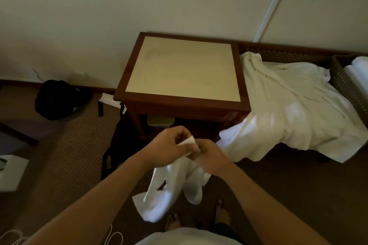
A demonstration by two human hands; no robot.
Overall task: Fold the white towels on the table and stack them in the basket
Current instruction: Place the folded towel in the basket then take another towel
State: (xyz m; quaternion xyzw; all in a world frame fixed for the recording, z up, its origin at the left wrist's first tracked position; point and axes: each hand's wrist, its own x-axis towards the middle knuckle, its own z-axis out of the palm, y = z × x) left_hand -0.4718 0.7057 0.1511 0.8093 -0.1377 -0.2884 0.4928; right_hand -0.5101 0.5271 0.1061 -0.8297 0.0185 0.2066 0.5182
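A white towel (175, 183) hangs in the air in front of the table, its lower end near my bare feet. My left hand (169, 145) and my right hand (209, 155) meet at its top corner, both pinching the cloth. The wooden table (183, 69) with a beige top stands just beyond my hands with nothing on it. A pile of loose white towels (288, 109) lies spread over a low bench to the right. The dark woven basket (346, 81) sits at the far right with rolled white towels (356, 73) inside.
A black bag (57, 99) lies on the carpet at the left by the wall. Another dark bag (119, 145) leans against the table's left leg. A white box (12, 173) sits at the left edge. White cords (113, 236) trail on the floor at the bottom.
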